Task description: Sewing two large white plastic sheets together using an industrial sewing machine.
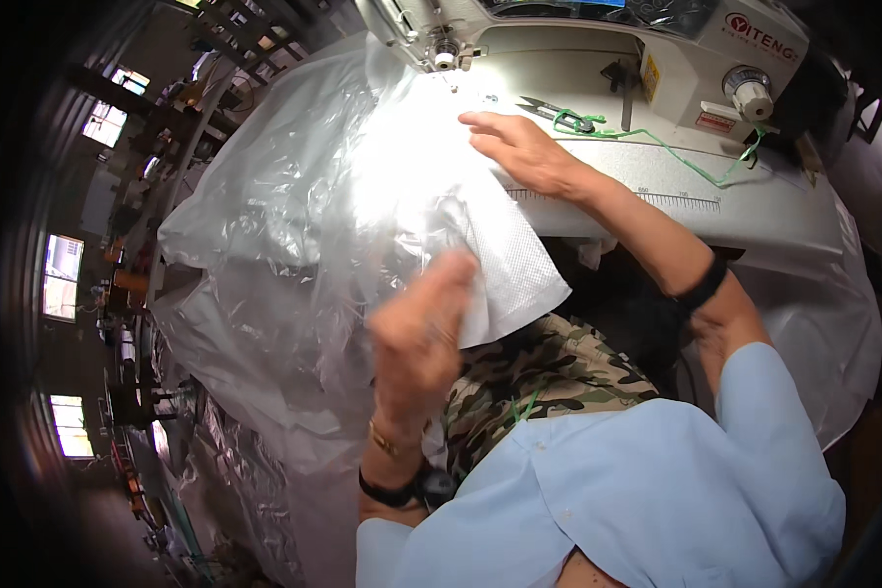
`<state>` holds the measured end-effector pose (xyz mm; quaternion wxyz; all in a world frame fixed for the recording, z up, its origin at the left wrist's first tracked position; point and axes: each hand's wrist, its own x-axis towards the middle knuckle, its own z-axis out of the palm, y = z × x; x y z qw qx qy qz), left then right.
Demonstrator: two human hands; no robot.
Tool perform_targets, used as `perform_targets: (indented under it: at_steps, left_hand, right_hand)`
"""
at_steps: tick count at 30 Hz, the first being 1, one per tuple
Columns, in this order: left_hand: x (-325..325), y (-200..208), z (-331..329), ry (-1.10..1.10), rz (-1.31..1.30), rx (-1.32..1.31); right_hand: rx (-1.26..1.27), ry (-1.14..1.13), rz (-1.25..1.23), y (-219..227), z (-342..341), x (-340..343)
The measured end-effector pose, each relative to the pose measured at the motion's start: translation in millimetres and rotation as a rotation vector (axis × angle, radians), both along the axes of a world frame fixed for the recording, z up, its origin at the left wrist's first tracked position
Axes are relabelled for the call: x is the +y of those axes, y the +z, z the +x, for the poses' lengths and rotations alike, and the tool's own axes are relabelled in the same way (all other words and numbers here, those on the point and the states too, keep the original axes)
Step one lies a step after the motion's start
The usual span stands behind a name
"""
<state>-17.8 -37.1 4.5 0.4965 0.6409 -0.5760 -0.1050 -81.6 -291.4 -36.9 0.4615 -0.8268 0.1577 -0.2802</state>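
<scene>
White woven plastic fabric (519, 260) with a clear plastic film (274, 186) beside and over it spreads from the sewing machine's needle area (446, 64) down toward my lap. My right hand (524, 152) lies with outstretched fingers at the fabric's right edge, just below the needle. Smeared by motion, my left hand (416, 333) is over the film near the fabric's lower part; whether it grips anything cannot be made out. Glare whitens the fabric under the machine's lamp.
The sewing machine (755, 59) stands across the far side, with a handwheel (752, 93) at right. Black thread snips (563, 116) on a green cord (676, 162) lie on its bed, near a printed ruler (676, 199). More pale sheeting (804, 323) hangs at right.
</scene>
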Motion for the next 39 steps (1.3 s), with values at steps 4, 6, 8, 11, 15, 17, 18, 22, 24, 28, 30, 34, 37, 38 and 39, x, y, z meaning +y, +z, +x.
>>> perform_targets:
  at_steps: [4,6,8,11,15,17,18,22,24,28,30,34,37,38,39]
  left_hand:
    - [34.1,-91.1,-19.5,-0.41,0.652,-0.043]
    - [35.2,-152.8,-7.7,-0.256,0.558,-0.12]
    - [35.1,-205.3,21.8,-0.159,0.583,-0.29]
    - [85.0,-231.0,90.2,0.382,0.849,-0.106]
    - [145.5,-189.2,231.4,0.79,0.627,-0.489]
    - [153.2,-162.9,299.2,0.906,0.657,-0.65]
    - [152.6,-153.6,325.4,0.926,0.74,-0.709]
    - [144.9,-146.0,342.3,0.674,1.021,-1.067]
    - [141.1,-152.0,294.8,0.474,0.948,-1.08]
    - [113.2,-133.2,140.0,0.091,0.164,-1.225]
    - [100.0,-95.3,60.3,-0.109,0.88,-0.564]
    - [54.7,-23.4,-20.2,-0.085,0.087,-0.46]
    - [11.2,-17.0,-6.2,0.258,-0.059,-0.817]
    - [2.8,-23.8,4.3,0.358,0.03,-0.852]
    - [-3.4,-32.2,14.9,0.434,0.057,-0.864]
  right_hand:
    - [0.069,-0.091,0.32,6.0,-62.5,56.3]
    - [0.03,0.007,0.605,-4.0,-75.6,88.1]
    - [-0.163,0.122,0.844,-19.5,-75.5,112.0]
    - [0.019,0.064,0.7,-39.4,-81.6,110.1]
    - [0.227,0.075,0.853,-63.5,-83.7,117.3]
    - [0.157,0.204,0.807,-75.2,-69.2,131.2]
    - [0.097,0.25,0.787,-81.2,-56.6,139.9]
    - [0.075,0.125,0.771,-100.8,-23.8,157.2]
    - [0.044,0.088,0.8,-108.0,-23.7,154.9]
    - [0.054,0.086,0.694,-118.1,-31.9,154.4]
    - [0.046,0.052,0.811,-119.9,-29.6,159.1]
    - [-0.068,0.001,0.887,-116.0,-22.6,168.3]
    - [-0.01,-0.014,0.809,-105.0,-31.5,167.9]
    - [-0.059,0.081,0.803,-101.4,-41.2,167.1]
    - [-0.095,0.144,0.797,-97.3,-51.9,165.9]
